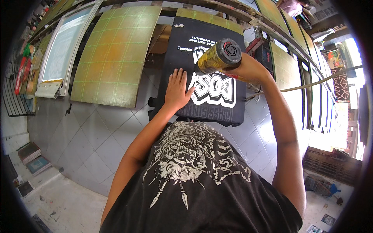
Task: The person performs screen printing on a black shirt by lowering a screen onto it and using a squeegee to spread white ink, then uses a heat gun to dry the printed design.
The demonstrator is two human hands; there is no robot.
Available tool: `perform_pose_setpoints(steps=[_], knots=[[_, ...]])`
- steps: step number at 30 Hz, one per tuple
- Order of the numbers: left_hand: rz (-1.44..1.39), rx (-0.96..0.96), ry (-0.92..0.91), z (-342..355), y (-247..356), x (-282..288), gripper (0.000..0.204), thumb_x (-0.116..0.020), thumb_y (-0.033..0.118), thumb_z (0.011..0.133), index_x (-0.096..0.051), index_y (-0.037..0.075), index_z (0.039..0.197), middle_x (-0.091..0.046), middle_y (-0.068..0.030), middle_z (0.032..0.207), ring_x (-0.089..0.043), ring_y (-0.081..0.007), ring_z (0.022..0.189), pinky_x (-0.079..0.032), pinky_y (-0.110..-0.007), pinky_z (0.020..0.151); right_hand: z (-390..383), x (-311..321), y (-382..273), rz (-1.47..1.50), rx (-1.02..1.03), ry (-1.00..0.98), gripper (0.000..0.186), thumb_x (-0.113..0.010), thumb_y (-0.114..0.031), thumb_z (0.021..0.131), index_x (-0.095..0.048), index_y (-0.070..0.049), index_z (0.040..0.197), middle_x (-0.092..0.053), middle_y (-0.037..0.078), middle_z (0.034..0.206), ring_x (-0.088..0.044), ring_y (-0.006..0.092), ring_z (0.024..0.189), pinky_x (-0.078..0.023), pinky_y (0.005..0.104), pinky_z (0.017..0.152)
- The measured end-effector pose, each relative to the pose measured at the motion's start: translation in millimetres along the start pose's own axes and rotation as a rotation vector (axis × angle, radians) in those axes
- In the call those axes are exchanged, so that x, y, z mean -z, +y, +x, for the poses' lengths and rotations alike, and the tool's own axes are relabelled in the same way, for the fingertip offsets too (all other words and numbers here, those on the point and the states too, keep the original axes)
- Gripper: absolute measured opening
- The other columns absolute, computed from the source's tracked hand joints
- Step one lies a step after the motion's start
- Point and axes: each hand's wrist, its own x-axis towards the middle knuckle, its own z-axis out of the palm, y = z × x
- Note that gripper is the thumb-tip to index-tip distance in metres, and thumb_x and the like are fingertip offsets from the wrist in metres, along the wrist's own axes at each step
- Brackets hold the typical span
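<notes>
A black T-shirt point(176, 46) with white lettering is stretched over a board point(210, 17) in front of me. Flat on the cloth, left of the big white print, lies my left hand point(178, 91), fingers out and holding nothing. My right hand point(248, 69) is wrapped round the handle of a yellow and black heat gun point(217, 57). The gun is above the shirt, its round vented end facing up and its nose toward the lower left. Its body hides part of the print. Most of the right hand's fingers are hidden.
Another printing board point(116, 54) is to the left, beside a framed screen point(66, 46). More boards point(283, 64) line the rail at right. A cable point(311, 84) crosses behind my right forearm. At the far upper right is another person point(290, 7). Grey tiles point(93, 139) cover the floor.
</notes>
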Motion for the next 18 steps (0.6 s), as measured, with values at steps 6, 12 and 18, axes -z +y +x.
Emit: perform_pose_setpoints(steps=[6, 12, 18], knots=[[0.083, -0.033, -0.104, 0.9, 5.6, 2.0, 0.079, -0.057, 0.048, 0.093, -0.034, -0.005, 0.147, -0.03, -0.0266, 0.154, -0.023, -0.043, 0.146, -0.02, -0.054, 0.118, 3.0, 5.0, 10.7, -0.031, -0.015, 0.018, 0.042, -0.078, -0.02, 0.078, -0.066, -0.006, 0.116, -0.073, 0.013, 0.103, -0.068, 0.0234, 0.093, -0.052, 0.0357, 0.085], [0.069, -0.036, -0.02, 0.2, 4.7, -0.4, 0.074, -0.055, 0.044, 0.095, -0.035, -0.004, 0.147, -0.03, -0.0258, 0.155, -0.025, -0.0421, 0.146, -0.019, -0.053, 0.119, -1.2, 12.9, 22.0, -0.054, -0.013, 0.029, 0.042, -0.078, -0.018, 0.078, -0.066, -0.006, 0.117, -0.073, 0.013, 0.102, -0.067, 0.0221, 0.089, -0.052, 0.0347, 0.085], [0.102, -0.065, 0.055, -2.3, 4.4, 1.2, 0.067, -0.053, 0.04, 0.096, -0.038, -0.002, 0.146, -0.031, -0.0232, 0.155, -0.024, -0.0405, 0.147, -0.018, -0.053, 0.119, -21.0, 24.5, 17.3, -0.014, -0.012, -0.003, 0.044, -0.078, -0.018, 0.078, -0.066, -0.007, 0.118, -0.073, 0.012, 0.105, -0.066, 0.0228, 0.093, -0.05, 0.0351, 0.09]])
